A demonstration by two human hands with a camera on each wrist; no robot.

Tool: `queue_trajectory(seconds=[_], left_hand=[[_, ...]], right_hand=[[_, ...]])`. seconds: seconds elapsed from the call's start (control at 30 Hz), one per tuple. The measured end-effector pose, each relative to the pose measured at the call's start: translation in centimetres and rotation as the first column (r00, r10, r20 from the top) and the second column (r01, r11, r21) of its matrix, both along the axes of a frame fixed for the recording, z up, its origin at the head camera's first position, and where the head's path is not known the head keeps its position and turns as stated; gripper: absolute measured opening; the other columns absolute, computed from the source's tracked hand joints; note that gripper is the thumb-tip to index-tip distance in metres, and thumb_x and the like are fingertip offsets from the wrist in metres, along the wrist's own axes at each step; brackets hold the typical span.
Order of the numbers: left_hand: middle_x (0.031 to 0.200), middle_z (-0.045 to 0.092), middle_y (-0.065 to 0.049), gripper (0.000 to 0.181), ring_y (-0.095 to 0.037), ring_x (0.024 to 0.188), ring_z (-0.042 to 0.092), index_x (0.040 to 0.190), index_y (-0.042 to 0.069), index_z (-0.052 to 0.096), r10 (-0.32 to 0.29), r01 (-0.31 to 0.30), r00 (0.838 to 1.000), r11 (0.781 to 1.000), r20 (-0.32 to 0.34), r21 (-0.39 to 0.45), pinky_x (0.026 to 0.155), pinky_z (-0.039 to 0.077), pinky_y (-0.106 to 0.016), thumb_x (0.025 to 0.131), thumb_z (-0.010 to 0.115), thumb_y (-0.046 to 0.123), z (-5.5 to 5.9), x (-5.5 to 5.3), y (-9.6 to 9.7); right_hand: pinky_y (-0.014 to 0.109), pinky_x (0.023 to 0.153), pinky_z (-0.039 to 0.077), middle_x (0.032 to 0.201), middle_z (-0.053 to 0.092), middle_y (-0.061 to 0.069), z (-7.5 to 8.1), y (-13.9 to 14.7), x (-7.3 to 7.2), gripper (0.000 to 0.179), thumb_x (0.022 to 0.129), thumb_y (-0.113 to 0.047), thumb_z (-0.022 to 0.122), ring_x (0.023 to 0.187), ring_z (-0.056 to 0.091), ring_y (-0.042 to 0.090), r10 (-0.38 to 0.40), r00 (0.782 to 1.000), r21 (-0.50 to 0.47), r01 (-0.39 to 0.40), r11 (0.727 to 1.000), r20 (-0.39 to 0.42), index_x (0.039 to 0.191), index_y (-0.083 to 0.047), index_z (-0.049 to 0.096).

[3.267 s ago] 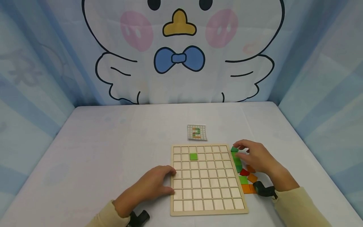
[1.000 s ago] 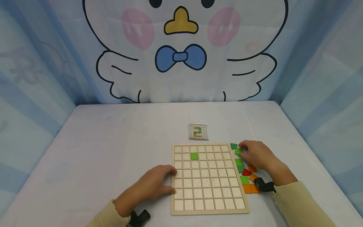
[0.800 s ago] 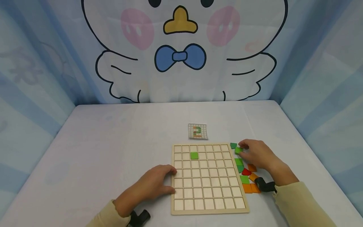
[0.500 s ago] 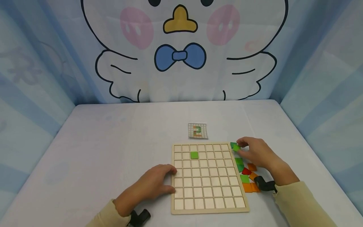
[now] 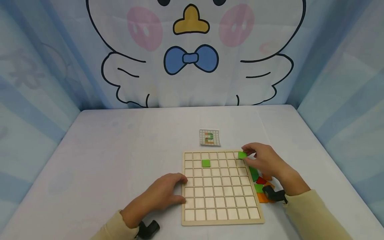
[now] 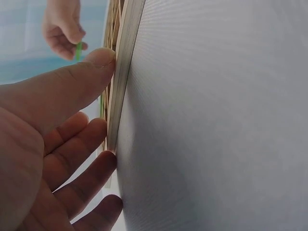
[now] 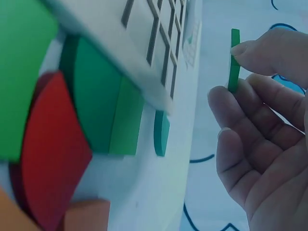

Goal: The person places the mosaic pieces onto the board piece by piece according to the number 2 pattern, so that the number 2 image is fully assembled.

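Between its thumb and fingers, my right hand [image 5: 265, 160] pinches a light green square tile [image 7: 234, 60] just above the top right corner of the wooden grid board [image 5: 222, 221]. My left hand [image 5: 163, 193] rests against the board's left edge; in the left wrist view its thumb and fingertips touch the rim, with the fingers fairly straight. One green tile [image 5: 206, 163] lies in a cell of the second row. Behind the board is a small card [image 5: 209, 137] printed with a green and orange figure 2 on a grid.
Loose tiles lie along the board's right side: green tiles [image 5: 253, 173], a red tile [image 5: 261, 180], a light green tile [image 5: 258, 188] and orange tiles [image 5: 262, 198]. My right hand and wrist camera partly cover them. A white cloth covers the table [image 5: 120, 150].
My right hand has picked up the light green tile from the right of the board and moved left with it over the corner. The left hand has stayed at the edge.
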State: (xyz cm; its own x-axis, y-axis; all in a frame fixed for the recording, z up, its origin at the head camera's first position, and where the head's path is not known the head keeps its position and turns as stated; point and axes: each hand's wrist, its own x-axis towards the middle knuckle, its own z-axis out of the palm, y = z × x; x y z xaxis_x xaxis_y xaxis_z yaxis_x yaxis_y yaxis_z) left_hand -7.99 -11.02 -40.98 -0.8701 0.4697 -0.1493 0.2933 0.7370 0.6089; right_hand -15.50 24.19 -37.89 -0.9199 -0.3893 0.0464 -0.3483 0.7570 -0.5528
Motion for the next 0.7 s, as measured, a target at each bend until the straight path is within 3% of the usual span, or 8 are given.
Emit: queue_trajectory(seconds=[0.7], left_hand=[[0.120,0.065,-0.003,0.051,-0.028,0.122,0.057,0.120,0.008,0.063,0.001,-0.001,1.000,1.000,0.002,0.010,0.104,0.045,-0.047,0.077,0.088,0.019,-0.1,-0.1,0.0]], right_hand=[[0.048,0.087,0.052,0.111,0.065,0.009,-0.5,-3.8,-0.7,0.032,0.093,-0.012,0.070,0.100,0.061,0.026,0.116,0.991,-0.065,-0.112,0.992,0.066,0.121,0.002,0.064]])
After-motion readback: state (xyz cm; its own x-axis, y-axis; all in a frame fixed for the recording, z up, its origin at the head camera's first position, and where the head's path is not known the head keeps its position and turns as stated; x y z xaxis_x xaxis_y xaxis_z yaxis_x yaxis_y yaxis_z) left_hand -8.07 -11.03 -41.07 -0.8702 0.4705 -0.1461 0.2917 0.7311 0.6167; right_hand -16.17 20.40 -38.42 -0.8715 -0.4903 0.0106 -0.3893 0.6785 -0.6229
